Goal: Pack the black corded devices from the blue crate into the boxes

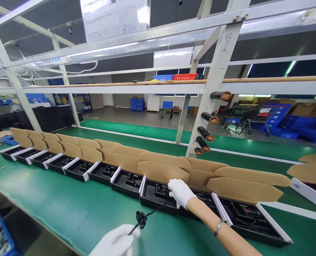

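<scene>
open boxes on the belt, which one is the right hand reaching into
The right hand reaches into the box directly ahead; a black cable runs from it to the left hand.

A white metal frame (pixel 216 74) is rising over my green bench (pixel 67 209), carrying black rolls with orange labels (pixel 207 134) down one slanted post. Blue and red bins (pixel 175 76) are sitting on its upper shelf. Beyond the green floor strip, blue crates (pixel 137 104) and a wire cart (pixel 239 115) are standing.
</scene>
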